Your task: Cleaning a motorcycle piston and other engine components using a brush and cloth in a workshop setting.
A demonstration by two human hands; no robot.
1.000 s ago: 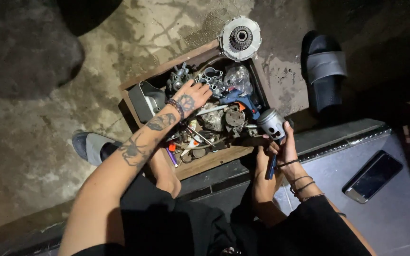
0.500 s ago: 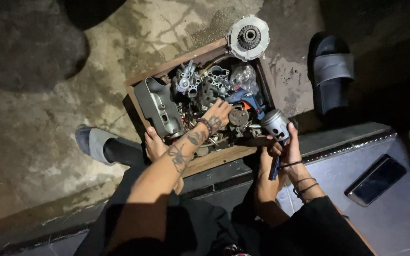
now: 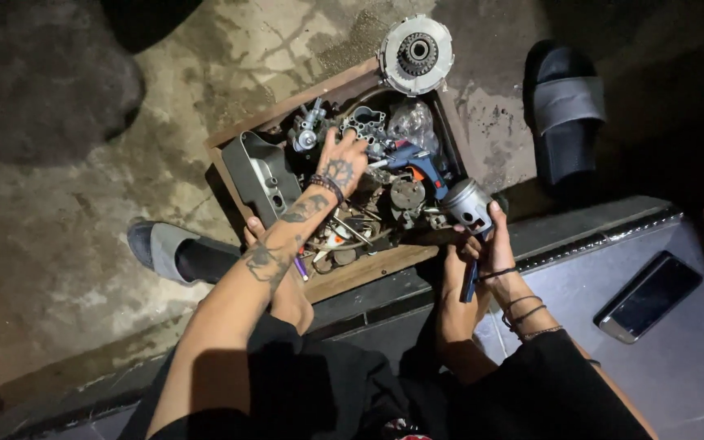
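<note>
The left hand [image 3: 341, 167] is spread open, fingers pressed among the engine parts [image 3: 368, 130] in the wooden box [image 3: 352, 277]. A metal piston [image 3: 467, 201] is gripped by the closed right hand [image 3: 492, 248] at the box's right edge, with a blue pen [image 3: 469, 281] held below it.

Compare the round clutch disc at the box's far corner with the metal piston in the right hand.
The clutch disc is flat, wide and toothed at its hub; the piston is a smaller, smooth-sided cylinder. The disc rests untouched on the wooden box rim, while the right hand holds the piston above the box's near edge. Both are silvery metal engine parts.
</note>
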